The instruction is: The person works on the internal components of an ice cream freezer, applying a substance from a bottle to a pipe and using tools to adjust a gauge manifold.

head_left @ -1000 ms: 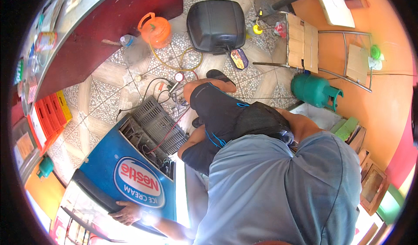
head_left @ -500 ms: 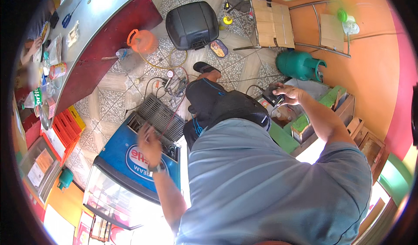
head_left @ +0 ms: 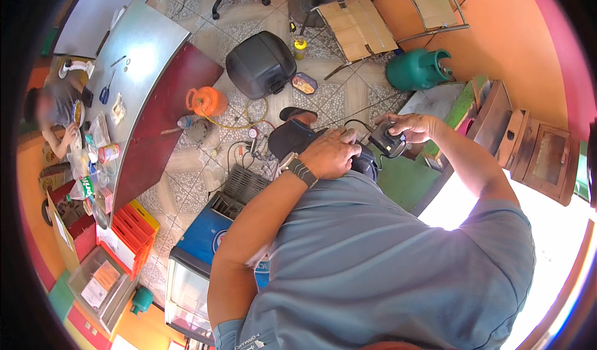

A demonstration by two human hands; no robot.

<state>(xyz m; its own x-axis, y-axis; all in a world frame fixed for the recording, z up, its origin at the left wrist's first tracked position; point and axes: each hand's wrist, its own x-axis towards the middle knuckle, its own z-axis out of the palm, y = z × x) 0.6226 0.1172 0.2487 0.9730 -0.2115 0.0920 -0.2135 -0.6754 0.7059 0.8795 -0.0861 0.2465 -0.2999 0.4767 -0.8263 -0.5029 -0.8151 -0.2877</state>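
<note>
My right hand (head_left: 407, 128) is closed on a small black device (head_left: 387, 140) with dark cables attached, held out at my right side. My left hand (head_left: 329, 154) is raised across my body, fingers curled over the black bag (head_left: 367, 163) at my waist; what they grip, if anything, I cannot make out. Below, partly hidden by my left arm, are the blue freezer (head_left: 214, 222) and its grey slatted panel (head_left: 242, 182). A gauge (head_left: 252, 132) with hoses lies on the tiled floor near my foot.
A person (head_left: 59, 101) is at the metal-topped counter (head_left: 152, 45) on the left. Around are an orange cylinder (head_left: 205, 103), a black case (head_left: 260, 64), a cardboard-covered chair (head_left: 354, 29), a green cylinder (head_left: 413, 71), wooden boxes (head_left: 528, 157) on the right and red crates (head_left: 127, 238).
My left hand has left the freezer top and come up across my body to the bag. My right hand has come into view holding the black device. The view has shifted leftward, showing more counter.
</note>
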